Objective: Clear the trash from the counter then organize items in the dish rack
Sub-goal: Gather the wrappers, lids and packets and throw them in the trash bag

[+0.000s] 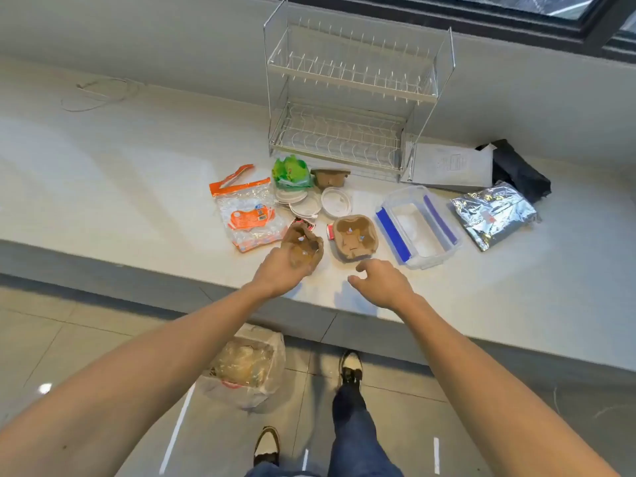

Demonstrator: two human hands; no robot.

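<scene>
Two hands, left hand [280, 270] gripping brown pulp cup [303, 247], right hand [382, 282] beside pulp tray [354, 241]

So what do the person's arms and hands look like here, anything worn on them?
Both arms are bare right up to the frame edge: no sleeves, gloves, watch or rings visible on the left hand or right hand. No markings that I can make out.

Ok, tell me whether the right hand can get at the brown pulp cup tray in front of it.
Probably yes. The right hand hovers empty, fingers loosely curled, just short of the brown pulp tray, with nothing between them. The clear container lies beside the tray, not over it.
</scene>
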